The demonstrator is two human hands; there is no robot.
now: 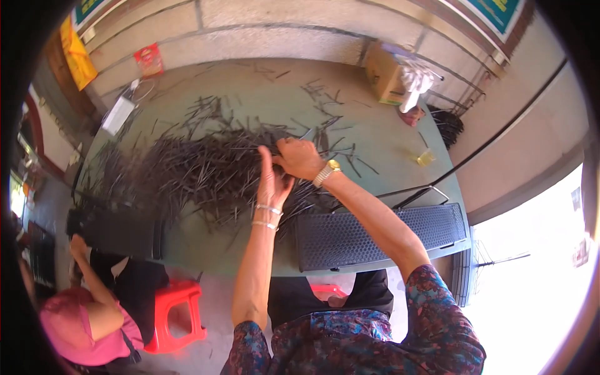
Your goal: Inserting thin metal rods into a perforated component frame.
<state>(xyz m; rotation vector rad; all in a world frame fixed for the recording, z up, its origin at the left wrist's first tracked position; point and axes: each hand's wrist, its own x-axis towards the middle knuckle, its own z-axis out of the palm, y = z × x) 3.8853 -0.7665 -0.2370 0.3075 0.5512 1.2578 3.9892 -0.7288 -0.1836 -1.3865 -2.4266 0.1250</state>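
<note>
My left hand (273,180) and my right hand (301,158) meet above the right part of a heap of thin dark strips (200,165) on the table. The left thumb points up while its other fingers curl, partly hidden beside the right hand. My right hand is closed, its fingers bent inward. A small pale grey pointed piece (307,134) shows just beyond its knuckles; whether the hand holds it is unclear. What lies between the hands is hidden. In front of me a black perforated panel (381,234) rests along the table's near edge.
A cardboard box (382,74) with cloth on it stands at the back right. A white power strip (119,115) and red packet (149,60) lie back left. A person in a pink cap (65,325) sits lower left, a hand at a dark panel (122,231), beside a red stool (177,315).
</note>
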